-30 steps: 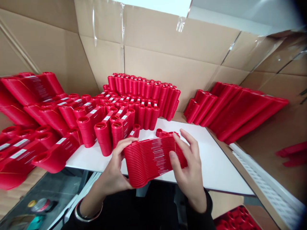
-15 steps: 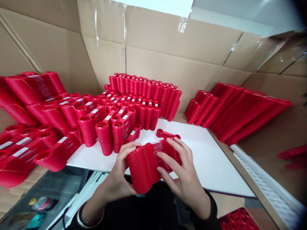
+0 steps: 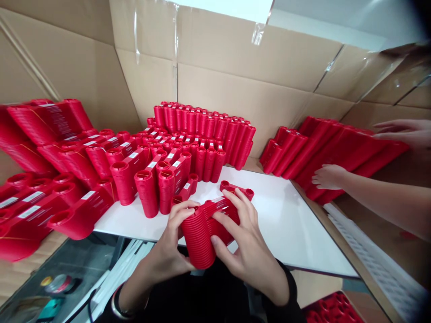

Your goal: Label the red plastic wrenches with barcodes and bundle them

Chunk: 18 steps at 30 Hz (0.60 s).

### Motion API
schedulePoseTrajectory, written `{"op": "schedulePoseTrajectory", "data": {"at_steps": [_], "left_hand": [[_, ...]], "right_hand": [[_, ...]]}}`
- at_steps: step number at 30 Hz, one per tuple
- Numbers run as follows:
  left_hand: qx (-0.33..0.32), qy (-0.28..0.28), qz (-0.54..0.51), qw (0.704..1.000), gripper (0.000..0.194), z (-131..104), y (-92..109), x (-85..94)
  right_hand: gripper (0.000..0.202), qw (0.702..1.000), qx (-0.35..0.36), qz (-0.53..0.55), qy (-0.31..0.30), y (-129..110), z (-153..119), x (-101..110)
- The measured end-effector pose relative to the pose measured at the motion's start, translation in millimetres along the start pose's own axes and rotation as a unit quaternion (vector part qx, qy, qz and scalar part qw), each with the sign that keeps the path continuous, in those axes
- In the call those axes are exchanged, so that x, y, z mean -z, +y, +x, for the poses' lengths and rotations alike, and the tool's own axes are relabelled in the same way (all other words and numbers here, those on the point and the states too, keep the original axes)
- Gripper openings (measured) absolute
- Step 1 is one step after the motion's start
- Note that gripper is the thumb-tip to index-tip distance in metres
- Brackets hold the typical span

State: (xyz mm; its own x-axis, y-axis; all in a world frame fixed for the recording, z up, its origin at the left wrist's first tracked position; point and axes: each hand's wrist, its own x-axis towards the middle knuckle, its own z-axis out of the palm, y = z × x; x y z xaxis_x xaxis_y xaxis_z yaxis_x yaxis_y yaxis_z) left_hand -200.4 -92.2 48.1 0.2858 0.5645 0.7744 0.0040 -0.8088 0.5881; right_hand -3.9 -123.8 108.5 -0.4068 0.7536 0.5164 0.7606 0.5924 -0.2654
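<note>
Between my hands I hold a stack of red dumbbell-shaped plastic pieces (image 3: 199, 240), ribbed along its near rounded end, with a white label on top. My left hand (image 3: 171, 249) wraps the near end, thumb low and fingers over the top edge. On the far side, my right hand (image 3: 242, 233) grips the flat middle and far end, partly covering them. Just beyond the stack, a single red piece (image 3: 235, 190) lies on the white table (image 3: 286, 224). To the left stand several similar labelled stacks (image 3: 146, 193), close to my left hand.
More red stacks fill the left side (image 3: 77, 166) and back (image 3: 202, 121). A co-worker's hands (image 3: 328, 177) reach over leaning stacks (image 3: 336, 148) at right. Cardboard walls (image 3: 242, 76) enclose the table. A bottle (image 3: 60, 284) lies low left; a box of red pieces (image 3: 333, 308) sits low right.
My right hand has moved left along the stack, and the stack has turned, its near end shifting slightly right. A co-worker's hands have come in from the right edge.
</note>
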Motion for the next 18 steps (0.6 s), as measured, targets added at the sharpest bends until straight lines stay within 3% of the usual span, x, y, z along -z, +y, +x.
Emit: {"op": "schedulePoseTrajectory", "data": {"at_steps": [6,8,10,14,16,18], "left_hand": [[-0.008,0.000,0.021,1.000,0.096,-4.8,-5.5,-1.1],[-0.032,-0.002,0.030,0.999,0.099,-4.5,-7.4,-1.3],[-0.047,-0.007,0.039,0.998,0.101,-3.0,-9.3,-0.6],[-0.009,0.026,-0.003,1.000,0.101,-0.8,-11.8,1.0],[0.020,0.052,-0.023,0.998,0.103,-1.4,-11.7,0.1],[0.040,0.058,-0.034,0.997,0.105,-2.9,-11.0,-1.6]], "right_hand": [[0.028,1.000,-0.005,0.028,-0.004,5.4,-1.8,-7.6],[0.025,0.998,-0.001,0.056,0.031,7.8,-4.7,-9.2],[0.025,0.987,-0.025,0.116,0.106,11.4,-8.2,-9.7],[0.030,0.907,-0.147,0.270,0.289,22.9,-13.7,-9.6],[0.036,0.875,-0.208,0.333,0.285,28.5,-13.9,-10.3],[0.045,0.860,-0.256,0.384,0.216,32.8,-12.0,-12.1]]}}
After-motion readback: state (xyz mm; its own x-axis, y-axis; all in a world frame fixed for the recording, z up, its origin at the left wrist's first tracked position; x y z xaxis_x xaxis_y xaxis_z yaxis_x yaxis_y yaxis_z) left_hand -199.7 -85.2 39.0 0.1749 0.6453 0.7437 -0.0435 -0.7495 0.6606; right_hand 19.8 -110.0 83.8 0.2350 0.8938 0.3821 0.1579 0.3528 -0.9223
